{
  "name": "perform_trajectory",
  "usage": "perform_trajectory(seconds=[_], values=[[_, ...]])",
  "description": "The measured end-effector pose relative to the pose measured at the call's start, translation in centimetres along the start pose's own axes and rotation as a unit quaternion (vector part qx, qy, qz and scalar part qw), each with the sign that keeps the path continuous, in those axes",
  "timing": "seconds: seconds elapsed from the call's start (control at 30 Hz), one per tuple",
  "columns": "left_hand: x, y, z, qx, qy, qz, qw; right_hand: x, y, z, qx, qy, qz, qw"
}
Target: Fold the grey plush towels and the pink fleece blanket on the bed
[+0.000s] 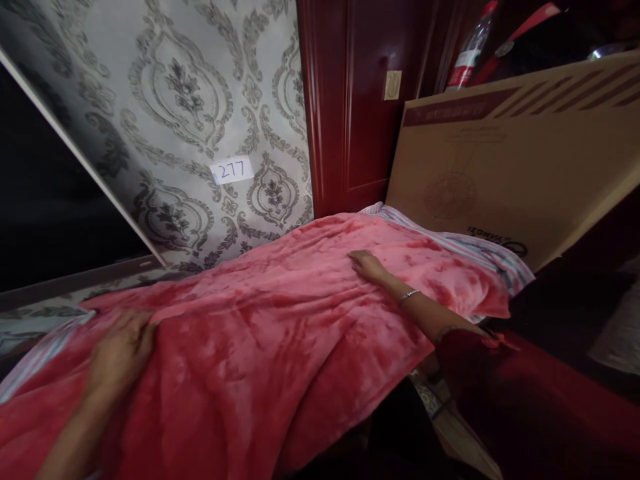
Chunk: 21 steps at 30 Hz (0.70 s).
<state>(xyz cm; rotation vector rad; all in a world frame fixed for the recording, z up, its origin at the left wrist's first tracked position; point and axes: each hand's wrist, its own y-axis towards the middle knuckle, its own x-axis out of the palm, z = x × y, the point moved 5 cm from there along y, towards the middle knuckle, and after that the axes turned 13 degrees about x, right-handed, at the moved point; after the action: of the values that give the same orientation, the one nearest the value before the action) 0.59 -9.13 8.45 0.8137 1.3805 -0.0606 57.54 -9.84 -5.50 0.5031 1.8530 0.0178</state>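
Note:
A pink plush blanket (pixel 280 307) lies spread and wrinkled over a surface, its near side hanging down in folds. On the left, my left hand (pixel 123 347) has its fingers curled around a fold of it. Further away, right of the middle, my right hand (pixel 367 265) is closed on the plush, with its fingertips bent into it; a silver bracelet circles that wrist. Beneath the blanket, a striped cloth (pixel 450 241) shows along the far right edge and again at the far left.
A large cardboard box (pixel 450 153) stands behind on the right, with a plastic bottle (pixel 470 53) at its back. Dark red panelling (pixel 365 147) and patterned wallpaper bearing a paper marked 277 (pixel 233 170) rise behind. A dark screen (pixel 60 180) stands at the left.

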Motion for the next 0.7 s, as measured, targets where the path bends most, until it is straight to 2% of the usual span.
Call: perform_trajectory(seconds=[0.23,0.37,0.47,0.53,0.63,0.7], values=[[-2.0,-0.1,-1.6,0.005,0.027,0.04,0.999,-0.1,1.3,-1.3,0.012,-0.008,-0.006,1.0],[-1.6,-0.4,-1.7,0.005,0.026,0.032,0.999,-2.1,1.4,-1.4,0.059,0.001,0.041,0.997],[-0.6,-0.8,-1.4,-0.015,0.015,0.004,1.0,-5.0,1.3,-0.7,0.078,0.012,0.084,0.993],[0.2,-1.2,-1.1,-0.031,0.003,-0.029,0.999,-6.8,1.0,0.0,0.068,0.005,0.115,0.991],[1.2,-2.0,-0.6,-0.065,0.013,-0.092,0.994,-8.7,0.2,1.1,0.016,-0.046,0.158,0.986],[1.7,-2.6,-0.5,-0.085,0.036,-0.123,0.988,-9.1,-0.5,1.8,-0.021,-0.09,0.154,0.984]])
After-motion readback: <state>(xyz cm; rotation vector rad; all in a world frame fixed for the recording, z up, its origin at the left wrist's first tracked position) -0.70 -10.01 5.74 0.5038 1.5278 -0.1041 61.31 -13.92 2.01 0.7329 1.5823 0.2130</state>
